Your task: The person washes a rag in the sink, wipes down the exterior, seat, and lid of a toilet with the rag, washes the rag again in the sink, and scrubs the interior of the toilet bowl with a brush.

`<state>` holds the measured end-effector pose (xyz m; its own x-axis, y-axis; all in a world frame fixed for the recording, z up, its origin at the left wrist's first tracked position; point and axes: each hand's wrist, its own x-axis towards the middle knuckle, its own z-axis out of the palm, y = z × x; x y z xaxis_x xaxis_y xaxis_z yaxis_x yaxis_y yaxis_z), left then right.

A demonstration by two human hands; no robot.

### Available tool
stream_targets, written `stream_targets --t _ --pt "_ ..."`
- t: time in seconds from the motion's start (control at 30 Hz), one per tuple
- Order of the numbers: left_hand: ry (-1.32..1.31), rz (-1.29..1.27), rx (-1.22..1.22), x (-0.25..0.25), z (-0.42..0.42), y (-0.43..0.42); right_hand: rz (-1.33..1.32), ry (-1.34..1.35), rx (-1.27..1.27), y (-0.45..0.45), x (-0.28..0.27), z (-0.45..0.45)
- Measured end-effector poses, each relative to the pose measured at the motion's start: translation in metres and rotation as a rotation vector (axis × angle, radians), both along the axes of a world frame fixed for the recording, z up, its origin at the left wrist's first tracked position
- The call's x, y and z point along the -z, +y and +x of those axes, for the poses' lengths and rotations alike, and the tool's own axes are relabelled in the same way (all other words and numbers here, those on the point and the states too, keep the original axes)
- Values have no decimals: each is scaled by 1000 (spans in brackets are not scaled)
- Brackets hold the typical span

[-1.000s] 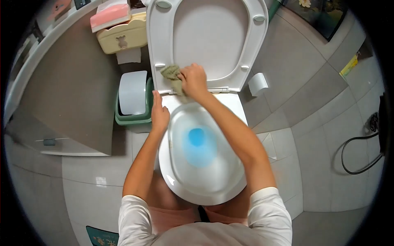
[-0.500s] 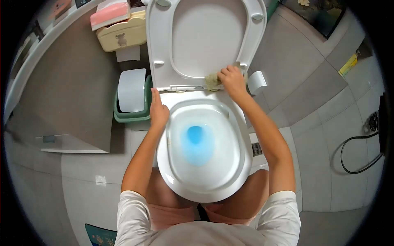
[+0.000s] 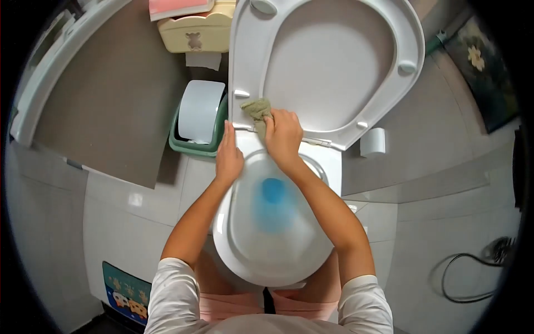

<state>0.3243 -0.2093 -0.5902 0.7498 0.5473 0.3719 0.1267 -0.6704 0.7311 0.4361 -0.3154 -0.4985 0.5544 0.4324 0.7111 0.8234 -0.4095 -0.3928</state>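
Observation:
A crumpled olive-green cloth point(image 3: 257, 111) is bunched in my right hand point(image 3: 285, 136), whose fingers are closed round it. It presses against the lower left of the raised toilet seat point(image 3: 247, 69), close to the hinge. My left hand point(image 3: 228, 156) rests at the left edge of the toilet, near that hinge, with its fingers stretched out and nothing in them. Below both hands lies the white toilet bowl point(image 3: 221, 228), with blue water point(image 3: 272, 190) at its bottom. My right forearm crosses over the bowl and hides part of its rim.
On the left stands a green bin point(image 3: 177, 146) with a white lid point(image 3: 201, 111). Above it is a cream tissue box point(image 3: 194, 30) beside a grey cabinet point(image 3: 111, 94). A white rounded object point(image 3: 372, 142) sits right of the hinge. A black cable point(image 3: 448, 286) and a patterned mat point(image 3: 125, 295) lie farther out.
My right hand has carried the cloth leftward along the hinge line, from the right side of the seat to the left. My left hand stays at the toilet's left edge. The view has shifted and tilted.

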Motion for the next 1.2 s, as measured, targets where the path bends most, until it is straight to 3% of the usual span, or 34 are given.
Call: stream_targets --t 0.17,0.23,0.3,0.37,0.43,0.47,0.53,0.67,0.7,0.73,0.83,0.9,0.97,1.03,1.1,1.17,1.2 --pt "23 36 28 -6 4 6 -30 131 -43 17 -47 7" --pt "96 -5 6 -30 -5 -7 -50 301 5 33 -89 6" --pt "161 -63 5 -56 -15 -25 25 309 6 34 -108 11" --pt "90 -182 -1 -131 -20 -45 99 313 8 39 -165 16" --pt "45 -346 8 -187 -22 -55 253 761 110 43 -241 19" --pt "42 -361 8 -208 -21 -57 239 757 115 38 -254 26" --pt "-8 -382 69 -247 -21 -58 554 818 114 21 -271 42" --pt "-57 -372 96 -300 -32 -62 1196 1351 334 -37 -313 72" --pt "-15 -421 78 -314 -39 -61 1180 1551 156 -73 -272 122" --pt "-12 -428 78 -321 -46 -60 1179 1613 136 -65 -302 107" --pt "43 -462 89 -335 -64 -55 1081 1496 78 -39 -277 113" --pt "43 -492 64 -342 -71 -53 1002 1359 256 22 -323 50" --pt "19 -535 64 -341 -69 -49 712 1240 330 53 -308 34" --pt "-56 -543 43 -339 -59 -48 251 1078 352 56 -249 45" --pt "-60 -569 21 -348 -48 -51 -263 1050 146 30 -244 29" --pt "-61 -561 -17 -356 -37 -56 -422 807 -27 -7 -299 -3" --pt "-61 -564 -30 -359 -29 -56 -348 609 -68 -31 -296 -5"
